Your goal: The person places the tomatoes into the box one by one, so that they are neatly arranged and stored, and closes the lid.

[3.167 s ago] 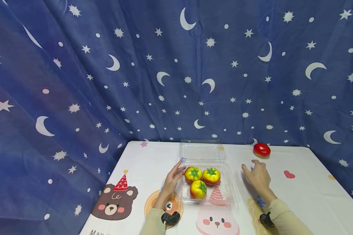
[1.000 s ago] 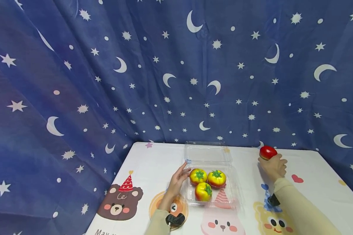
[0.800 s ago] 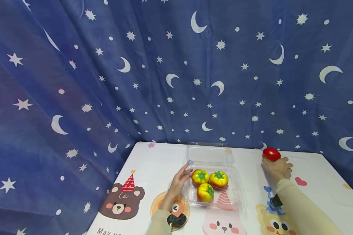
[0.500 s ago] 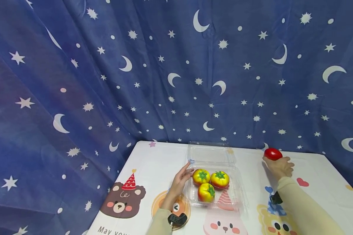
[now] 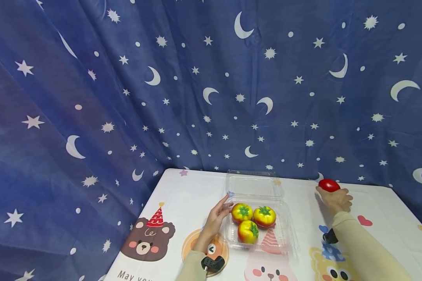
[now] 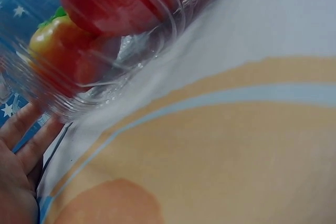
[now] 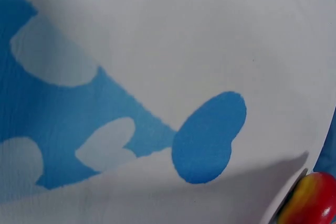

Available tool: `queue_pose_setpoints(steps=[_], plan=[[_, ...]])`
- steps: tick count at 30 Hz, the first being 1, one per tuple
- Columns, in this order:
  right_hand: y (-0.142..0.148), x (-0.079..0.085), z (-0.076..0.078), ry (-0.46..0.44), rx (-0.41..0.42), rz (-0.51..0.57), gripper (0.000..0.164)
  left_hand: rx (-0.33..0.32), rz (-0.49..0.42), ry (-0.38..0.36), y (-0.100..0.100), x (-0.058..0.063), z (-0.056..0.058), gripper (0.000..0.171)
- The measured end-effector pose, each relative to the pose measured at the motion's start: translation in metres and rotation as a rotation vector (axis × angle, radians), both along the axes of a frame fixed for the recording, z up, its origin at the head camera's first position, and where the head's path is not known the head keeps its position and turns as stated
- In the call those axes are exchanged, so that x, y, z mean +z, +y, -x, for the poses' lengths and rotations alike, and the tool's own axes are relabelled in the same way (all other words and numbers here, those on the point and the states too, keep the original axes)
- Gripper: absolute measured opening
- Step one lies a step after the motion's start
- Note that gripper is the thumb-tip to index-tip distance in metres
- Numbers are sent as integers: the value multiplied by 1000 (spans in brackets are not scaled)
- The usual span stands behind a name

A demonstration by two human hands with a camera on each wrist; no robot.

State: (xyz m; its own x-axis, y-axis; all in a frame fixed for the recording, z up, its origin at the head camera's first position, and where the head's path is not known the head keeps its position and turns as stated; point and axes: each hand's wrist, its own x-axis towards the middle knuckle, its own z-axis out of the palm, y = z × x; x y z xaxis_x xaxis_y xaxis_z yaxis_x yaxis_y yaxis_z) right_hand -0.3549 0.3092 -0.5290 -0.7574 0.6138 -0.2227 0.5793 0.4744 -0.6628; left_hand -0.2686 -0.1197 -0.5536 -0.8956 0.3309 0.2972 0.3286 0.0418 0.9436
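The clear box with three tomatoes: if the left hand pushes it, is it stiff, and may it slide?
The box looks like thin ribbed plastic, so its wall would probably flex under the left hand. It seems light and lies on a smooth tablecloth, so it may slide easily. The round tomatoes lie loose and could roll inside.

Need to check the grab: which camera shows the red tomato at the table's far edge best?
The head view: the red tomato shows whole, right hand on it. The right wrist view catches only its edge in a corner. The left wrist view misses it.
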Motion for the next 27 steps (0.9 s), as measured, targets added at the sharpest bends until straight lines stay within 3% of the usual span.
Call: queue_pose_setpoints(steps=[11,17,27], plan=[[5,1,2,-11,-6,52,100,-6,-11,-2,-1,0,2,52],[3,1,7,-18,-21,29,99,11,-7,30,-1,0,3,51],[2,-3,3,-36,-34,2,95,14,-16,-32,-1,-1,0,53]])
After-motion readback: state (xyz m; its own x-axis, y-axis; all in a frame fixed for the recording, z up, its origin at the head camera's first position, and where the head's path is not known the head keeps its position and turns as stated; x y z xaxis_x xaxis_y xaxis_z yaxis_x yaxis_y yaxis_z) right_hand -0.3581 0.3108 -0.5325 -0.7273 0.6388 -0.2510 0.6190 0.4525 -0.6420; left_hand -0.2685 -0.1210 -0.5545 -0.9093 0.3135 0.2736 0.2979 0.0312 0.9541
